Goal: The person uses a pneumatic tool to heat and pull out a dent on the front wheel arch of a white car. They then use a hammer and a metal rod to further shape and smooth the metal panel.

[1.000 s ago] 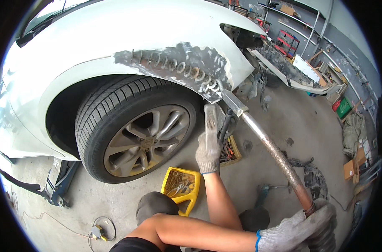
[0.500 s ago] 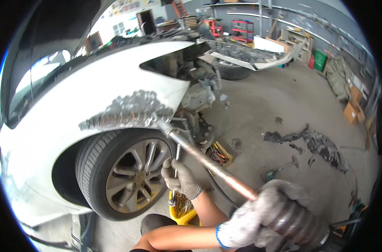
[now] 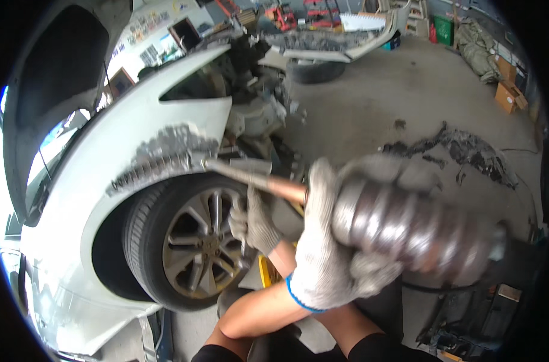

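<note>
In the head view, the right hand (image 3: 331, 253), in a knit work glove, has its grip wrapped tight around the ribbed metal weight (image 3: 401, 223) of a slide hammer. The hammer's thin rod (image 3: 256, 179) runs up and to the left from the weight, and its tip meets the lower edge of the sanded bare-metal patch (image 3: 163, 154) on the white fender (image 3: 123, 139), just above the wheel arch.

The left hand (image 3: 253, 223), also gloved, sits below the rod in front of the tyre (image 3: 145, 241) and alloy wheel (image 3: 205, 241); its fingers are curled, but what they pinch cannot be told.

A yellow tray (image 3: 268, 271) shows partly behind the left forearm, low on the floor beside the wheel.

To the right of the rod the concrete floor (image 3: 395, 90) lies open up to a dark stain (image 3: 461, 151). Beyond it, near the upper edge, a detached bumper (image 3: 347, 51) rests.
</note>
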Tool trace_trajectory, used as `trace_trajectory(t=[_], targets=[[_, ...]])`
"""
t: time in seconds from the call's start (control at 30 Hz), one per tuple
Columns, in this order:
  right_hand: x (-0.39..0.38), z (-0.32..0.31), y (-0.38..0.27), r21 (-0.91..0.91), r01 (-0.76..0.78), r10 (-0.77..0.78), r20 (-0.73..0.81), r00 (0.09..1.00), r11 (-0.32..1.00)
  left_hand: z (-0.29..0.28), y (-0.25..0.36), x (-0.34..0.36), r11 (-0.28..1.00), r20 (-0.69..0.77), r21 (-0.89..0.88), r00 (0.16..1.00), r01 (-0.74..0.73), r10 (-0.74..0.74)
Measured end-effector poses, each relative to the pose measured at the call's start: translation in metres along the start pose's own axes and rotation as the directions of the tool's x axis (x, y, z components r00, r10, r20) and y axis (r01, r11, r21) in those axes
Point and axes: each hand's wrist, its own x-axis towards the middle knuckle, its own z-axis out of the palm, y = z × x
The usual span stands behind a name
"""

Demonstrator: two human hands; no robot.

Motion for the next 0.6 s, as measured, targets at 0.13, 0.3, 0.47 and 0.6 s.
trace_trajectory(t=[0.13,0.3,0.47,0.6], targets=[[0.011,0.029,0.002,0.175,-0.061,0.053,0.049,0.997,0.983,-0.029,-0.021,0.01,0.981,0.014,0.185,0.998,0.059,-0.063],[0.019,0.029,0.0,0.241,-0.054,0.052,0.015,0.999,0.969,-0.053,-0.056,0.017,0.968,0.037,0.217,0.99,0.125,-0.136],[0.024,0.037,0.001,0.278,-0.084,0.077,0.036,0.996,0.957,-0.061,-0.069,0.014,0.964,0.017,0.235,0.991,0.125,-0.133],[0.026,0.04,0.001,0.292,-0.091,0.085,0.034,0.996,0.952,-0.062,-0.074,0.015,0.963,0.023,0.238,0.99,0.128,-0.137]])
